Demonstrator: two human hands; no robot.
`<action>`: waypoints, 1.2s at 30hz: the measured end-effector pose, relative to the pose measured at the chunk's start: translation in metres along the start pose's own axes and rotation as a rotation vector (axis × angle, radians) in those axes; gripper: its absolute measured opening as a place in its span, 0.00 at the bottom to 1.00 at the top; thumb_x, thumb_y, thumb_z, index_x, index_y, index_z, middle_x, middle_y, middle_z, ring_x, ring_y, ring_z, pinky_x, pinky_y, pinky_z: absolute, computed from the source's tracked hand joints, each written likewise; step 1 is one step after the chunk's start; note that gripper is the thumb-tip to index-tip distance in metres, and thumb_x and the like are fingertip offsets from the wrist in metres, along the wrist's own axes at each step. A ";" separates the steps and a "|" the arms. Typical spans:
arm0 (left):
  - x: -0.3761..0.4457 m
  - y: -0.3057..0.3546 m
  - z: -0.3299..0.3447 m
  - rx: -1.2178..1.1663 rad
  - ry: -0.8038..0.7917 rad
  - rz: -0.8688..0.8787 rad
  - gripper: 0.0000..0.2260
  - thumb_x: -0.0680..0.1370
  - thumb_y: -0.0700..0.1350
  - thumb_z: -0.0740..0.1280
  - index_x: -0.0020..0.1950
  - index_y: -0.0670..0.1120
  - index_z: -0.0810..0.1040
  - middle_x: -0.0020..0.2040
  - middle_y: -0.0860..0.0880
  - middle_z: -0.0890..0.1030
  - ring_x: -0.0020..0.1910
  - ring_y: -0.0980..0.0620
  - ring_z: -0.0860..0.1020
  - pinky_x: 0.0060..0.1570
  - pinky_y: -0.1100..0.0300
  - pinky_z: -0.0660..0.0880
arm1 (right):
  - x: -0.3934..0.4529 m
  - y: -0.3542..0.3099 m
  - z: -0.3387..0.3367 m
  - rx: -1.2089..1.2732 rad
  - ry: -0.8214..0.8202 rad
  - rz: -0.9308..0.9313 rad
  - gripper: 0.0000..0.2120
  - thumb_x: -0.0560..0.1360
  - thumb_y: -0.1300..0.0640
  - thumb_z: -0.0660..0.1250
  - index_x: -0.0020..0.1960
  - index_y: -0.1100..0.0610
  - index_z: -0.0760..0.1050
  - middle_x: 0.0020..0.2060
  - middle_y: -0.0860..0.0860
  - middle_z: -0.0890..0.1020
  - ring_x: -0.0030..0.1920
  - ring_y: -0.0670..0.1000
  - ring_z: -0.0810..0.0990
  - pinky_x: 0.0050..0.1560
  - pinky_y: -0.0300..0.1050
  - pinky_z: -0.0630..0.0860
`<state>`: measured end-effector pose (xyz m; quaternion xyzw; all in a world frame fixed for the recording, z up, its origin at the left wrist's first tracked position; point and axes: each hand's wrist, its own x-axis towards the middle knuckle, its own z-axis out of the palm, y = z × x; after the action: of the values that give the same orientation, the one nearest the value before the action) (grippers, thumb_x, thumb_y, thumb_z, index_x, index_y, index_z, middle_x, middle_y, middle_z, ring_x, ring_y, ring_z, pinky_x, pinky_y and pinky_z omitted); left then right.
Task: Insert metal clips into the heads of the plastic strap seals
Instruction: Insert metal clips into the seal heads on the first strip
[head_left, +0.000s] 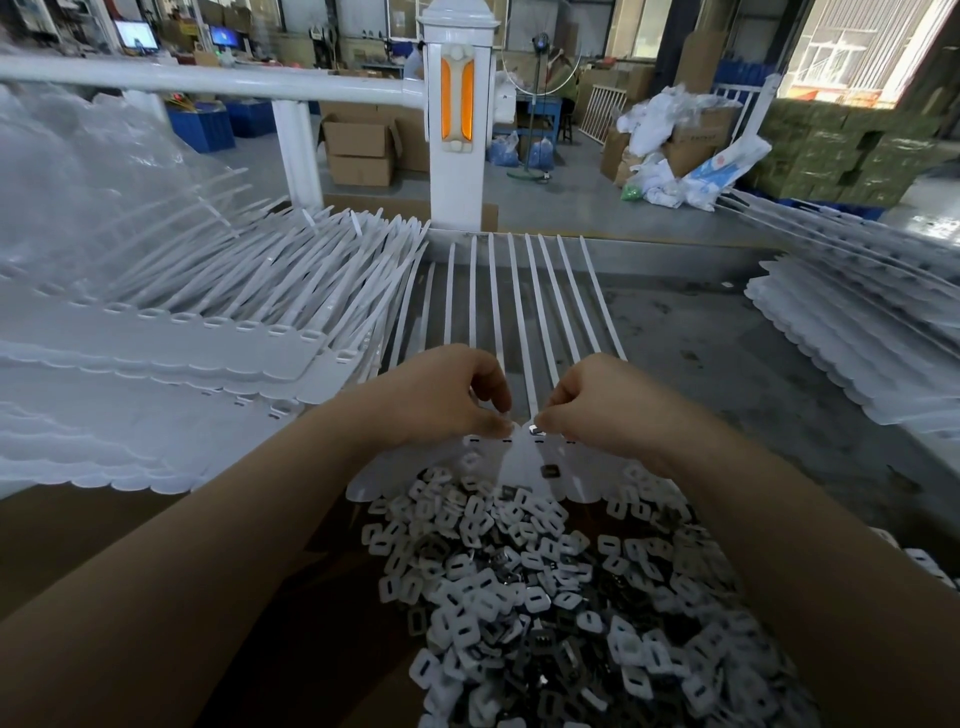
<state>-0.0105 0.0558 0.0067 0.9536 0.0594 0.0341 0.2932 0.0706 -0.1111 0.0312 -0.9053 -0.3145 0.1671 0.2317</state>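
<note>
Head view: right hand pinches clip; seal head part. hidden.

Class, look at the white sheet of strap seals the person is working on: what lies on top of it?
Both hands, left and right, rest on the sheet of strap seals; the right pinches a metal clip. Another clip lies loose. The hands cover the heads beneath them.

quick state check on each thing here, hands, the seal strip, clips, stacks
left hand: pinching the strap seal strip's head edge
right hand: pinching a metal clip at a seal head
strap seal strip: flat, straps pointing away
clip pile: loose heap
left seal stack: piled flat
right seal stack: piled flat
</note>
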 end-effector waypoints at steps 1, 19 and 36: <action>0.000 0.000 0.000 0.009 0.007 0.011 0.07 0.71 0.54 0.75 0.46 0.58 0.79 0.46 0.60 0.78 0.43 0.69 0.73 0.38 0.69 0.66 | -0.001 0.000 -0.001 -0.004 -0.003 -0.003 0.11 0.74 0.54 0.71 0.34 0.48 0.78 0.33 0.47 0.81 0.36 0.47 0.81 0.32 0.40 0.74; -0.004 0.015 -0.010 0.390 -0.050 0.333 0.11 0.77 0.50 0.68 0.58 0.62 0.80 0.46 0.62 0.73 0.45 0.64 0.70 0.49 0.64 0.64 | -0.005 -0.002 -0.013 0.040 -0.107 0.043 0.11 0.80 0.64 0.58 0.43 0.55 0.74 0.33 0.54 0.81 0.30 0.50 0.75 0.22 0.37 0.69; -0.024 0.067 0.036 0.184 -0.105 0.468 0.10 0.78 0.50 0.68 0.59 0.58 0.82 0.56 0.57 0.81 0.51 0.63 0.75 0.51 0.60 0.75 | 0.002 0.005 -0.014 0.158 -0.085 0.043 0.11 0.78 0.65 0.60 0.52 0.72 0.76 0.35 0.62 0.78 0.31 0.56 0.76 0.22 0.38 0.72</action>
<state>-0.0241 -0.0222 0.0143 0.9646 -0.1752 0.0457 0.1919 0.0809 -0.1182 0.0400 -0.8827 -0.2905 0.2348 0.2853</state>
